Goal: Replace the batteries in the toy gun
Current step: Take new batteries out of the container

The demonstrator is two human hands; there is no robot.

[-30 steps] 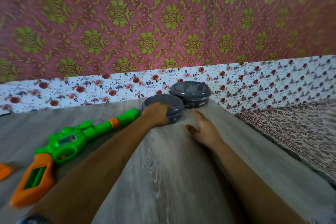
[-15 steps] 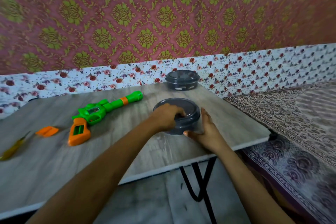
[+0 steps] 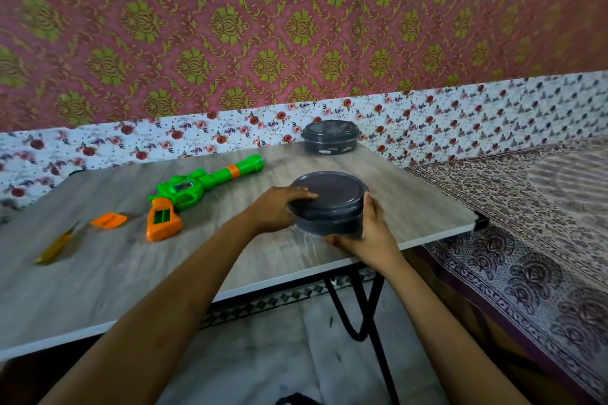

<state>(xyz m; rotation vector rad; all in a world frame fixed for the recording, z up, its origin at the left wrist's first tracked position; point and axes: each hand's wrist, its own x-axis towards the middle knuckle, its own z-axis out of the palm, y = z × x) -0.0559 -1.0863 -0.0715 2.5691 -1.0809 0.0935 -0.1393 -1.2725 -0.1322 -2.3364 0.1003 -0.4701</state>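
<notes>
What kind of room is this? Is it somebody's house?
Probably a room in a home: patterned wallpaper, a printed cloth spread beside a small table, and a toy gun lying on the table.

The grey wood-grain desk [image 3: 98, 289] carries a green and orange toy gun [image 3: 194, 187] lying on its side. An orange cover [image 3: 108, 220] lies just left of its grip, and a yellow-handled tool [image 3: 57, 246] further left. A lidded dark container [image 3: 330, 138] stands at the back edge, a second dark container [image 3: 330, 204] near the front edge.
</notes>
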